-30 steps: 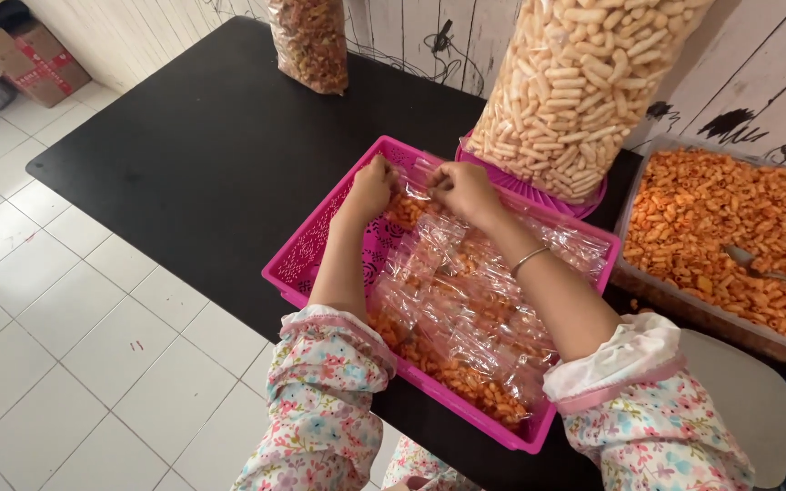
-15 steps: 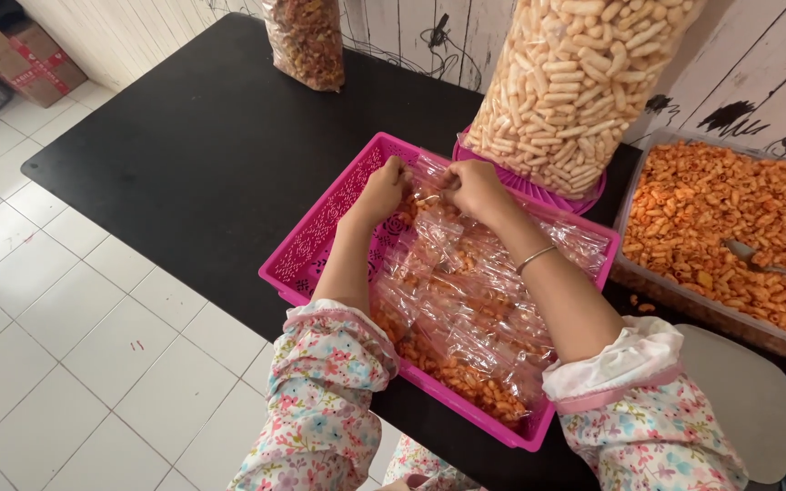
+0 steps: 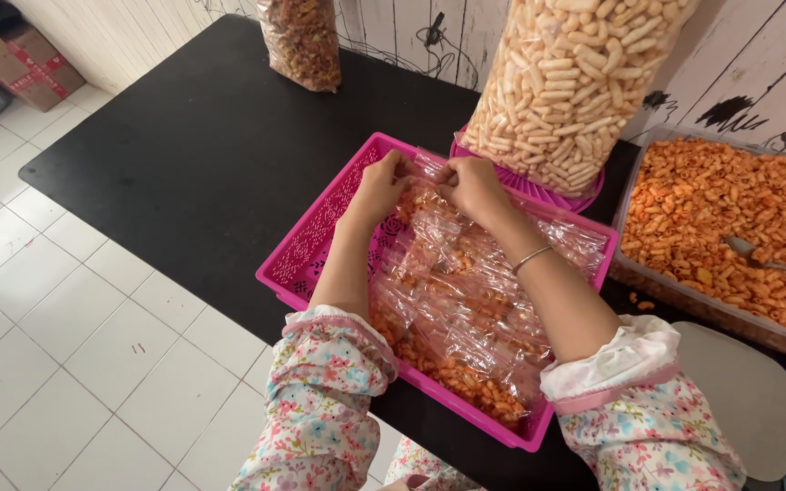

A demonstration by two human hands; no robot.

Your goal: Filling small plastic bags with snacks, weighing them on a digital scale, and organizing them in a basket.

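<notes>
Head: both hands (image 3: 429, 186) pinch a packet (image 3: 422, 175) at tray's (image 3: 307, 245) far edge.

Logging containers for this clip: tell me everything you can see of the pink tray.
The pink tray is a shallow rectangular plastic basket with perforated walls, flat on the black table. Clear packets of orange snacks fill most of it. The left hand and right hand pinch a packet at its far end.
</notes>
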